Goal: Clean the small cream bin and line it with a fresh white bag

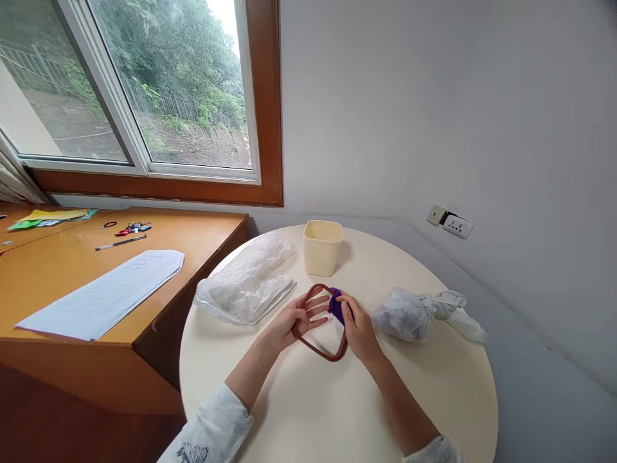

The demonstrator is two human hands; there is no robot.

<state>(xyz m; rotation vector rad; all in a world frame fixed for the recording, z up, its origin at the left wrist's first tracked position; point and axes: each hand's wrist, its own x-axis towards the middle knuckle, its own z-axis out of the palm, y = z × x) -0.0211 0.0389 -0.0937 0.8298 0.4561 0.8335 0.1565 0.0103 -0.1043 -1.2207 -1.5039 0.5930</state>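
Note:
Above the round cream table point(313, 411) I hold a reddish-brown ring-shaped loop point(322, 354), bent into a rough square. My left hand point(289, 325) grips its left side with the thumb across it, the other fingers stretched toward the middle of the loop. At the loop's right side, my right hand point(357, 325) pinches a small purple cloth point(336, 306) that lies against the loop. Part of the cloth and of the loop is hidden behind the right fingers.
A cream plastic bin point(322, 251) stands at the back of the table. To the left lies a crumpled clear plastic bag point(245, 283), to the right a knotted plastic bag point(405, 315) with something inside. A wooden desk point(202, 231) with papers point(106, 292) adjoins on the left.

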